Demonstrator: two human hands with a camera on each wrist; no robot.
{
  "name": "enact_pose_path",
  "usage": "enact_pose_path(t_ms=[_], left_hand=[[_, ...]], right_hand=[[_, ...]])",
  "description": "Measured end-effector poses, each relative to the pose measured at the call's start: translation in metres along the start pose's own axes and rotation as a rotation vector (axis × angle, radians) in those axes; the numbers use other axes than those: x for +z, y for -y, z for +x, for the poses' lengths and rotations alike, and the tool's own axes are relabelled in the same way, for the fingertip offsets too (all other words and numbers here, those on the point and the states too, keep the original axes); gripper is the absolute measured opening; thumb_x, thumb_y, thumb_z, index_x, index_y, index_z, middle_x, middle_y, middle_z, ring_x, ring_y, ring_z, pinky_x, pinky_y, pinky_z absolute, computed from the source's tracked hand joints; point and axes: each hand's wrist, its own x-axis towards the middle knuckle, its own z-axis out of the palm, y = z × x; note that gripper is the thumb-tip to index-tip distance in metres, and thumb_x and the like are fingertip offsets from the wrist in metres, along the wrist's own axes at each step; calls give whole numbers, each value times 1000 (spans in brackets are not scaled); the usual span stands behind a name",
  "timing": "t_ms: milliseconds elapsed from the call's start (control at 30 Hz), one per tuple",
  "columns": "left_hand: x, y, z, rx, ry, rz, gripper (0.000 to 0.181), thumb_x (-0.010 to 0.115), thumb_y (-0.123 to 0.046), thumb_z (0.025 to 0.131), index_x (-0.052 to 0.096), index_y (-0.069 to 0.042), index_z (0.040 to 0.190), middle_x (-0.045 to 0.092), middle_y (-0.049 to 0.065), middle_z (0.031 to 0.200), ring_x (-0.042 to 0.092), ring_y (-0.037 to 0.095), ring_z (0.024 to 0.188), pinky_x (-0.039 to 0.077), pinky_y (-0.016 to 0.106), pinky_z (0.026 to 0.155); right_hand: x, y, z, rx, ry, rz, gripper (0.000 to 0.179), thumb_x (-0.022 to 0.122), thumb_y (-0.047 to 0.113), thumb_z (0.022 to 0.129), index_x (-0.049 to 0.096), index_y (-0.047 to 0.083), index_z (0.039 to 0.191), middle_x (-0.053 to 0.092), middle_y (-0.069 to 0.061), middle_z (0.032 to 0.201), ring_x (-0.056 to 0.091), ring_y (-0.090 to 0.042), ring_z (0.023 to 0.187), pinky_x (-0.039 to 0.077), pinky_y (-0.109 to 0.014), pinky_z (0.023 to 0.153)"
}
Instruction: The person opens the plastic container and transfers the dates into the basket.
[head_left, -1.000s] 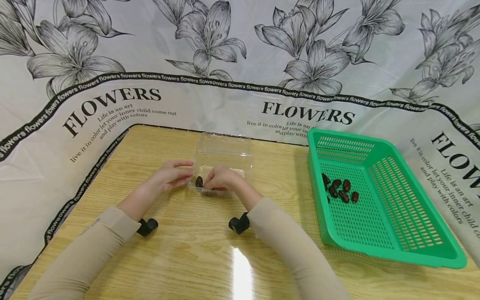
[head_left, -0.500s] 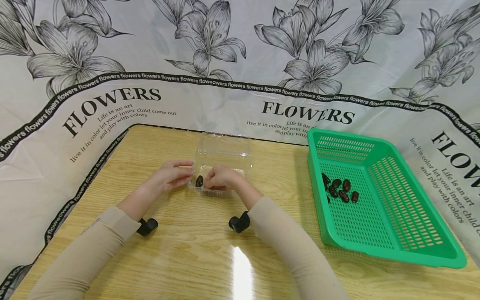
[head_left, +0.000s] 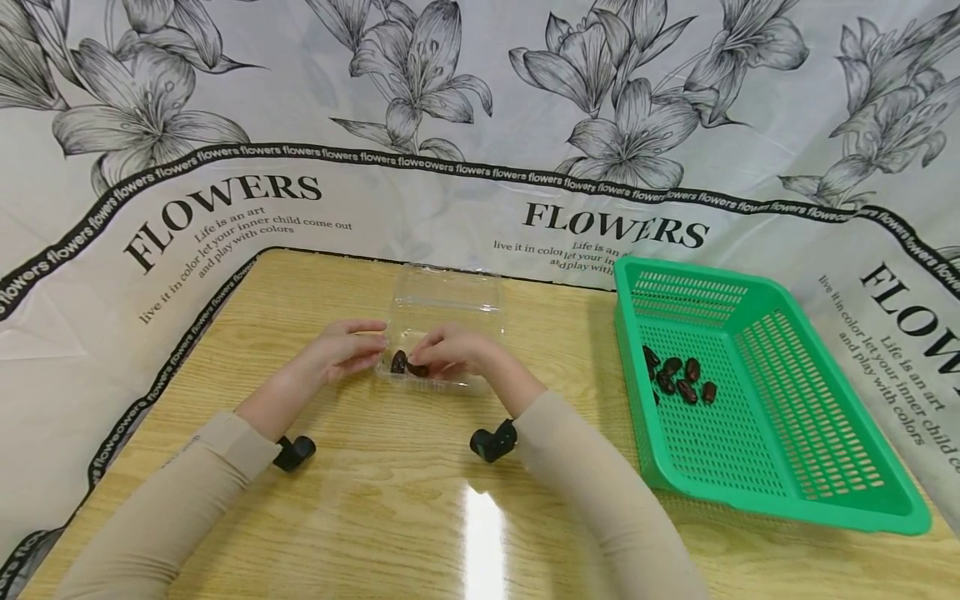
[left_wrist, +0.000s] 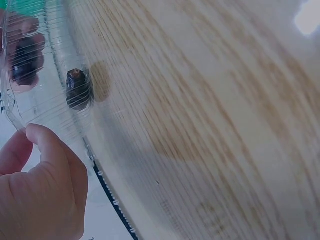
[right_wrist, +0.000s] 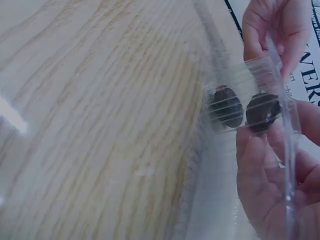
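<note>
A clear plastic clamshell box (head_left: 448, 310) lies with its lid folded back on the wooden table. My left hand (head_left: 347, 350) pinches the box's left rim between thumb and finger, as the left wrist view (left_wrist: 47, 180) shows. Inside the box, my right hand (head_left: 456, 352) holds a dark date (head_left: 417, 369) by the fingertips. Another date (head_left: 398, 362) rests on the box floor near the left wall, just beside the held one. Through the ribbed wall, the right wrist view shows the resting date (right_wrist: 226, 106) and the held date (right_wrist: 262, 112) side by side.
A green perforated basket (head_left: 832, 383) stands on the right of the table, with several dates (head_left: 686, 390) toward its left side. A flower-printed cloth (head_left: 442, 212) hangs behind the table. Black wrist cameras (head_left: 493, 442) sit below both wrists.
My right hand has shifted slightly right, and its date, hidden before, now shows at the fingertips. The left hand and the other date stay in place.
</note>
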Motion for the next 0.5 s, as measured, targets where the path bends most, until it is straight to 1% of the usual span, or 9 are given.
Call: enact_pose_path(t_ms=[100, 233, 500], left_hand=[[0, 0, 1, 1, 1, -6, 53, 56, 1, 91, 36, 2, 141, 60, -1, 87, 60, 5, 73, 52, 15, 64], [0, 1, 2, 0, -1, -1, 53, 57, 0, 91, 38, 1, 140, 61, 0, 89, 60, 6, 76, 53, 16, 66], [-2, 1, 2, -4, 10, 6, 55, 58, -2, 91, 37, 0, 141, 60, 0, 90, 61, 6, 75, 53, 16, 67]], right_hand=[[-5, 1, -3, -4, 9, 59, 29, 61, 12, 91, 61, -3, 116, 60, -4, 89, 55, -12, 70, 53, -23, 66], [-14, 4, -10, -12, 8, 109, 30, 59, 11, 92, 59, -4, 118, 61, -4, 90, 56, -10, 70, 53, -26, 72], [-36, 6, -26, -25, -44, 169, 31, 60, 10, 91, 59, -3, 120, 64, -4, 92, 60, -11, 72, 53, -25, 70]])
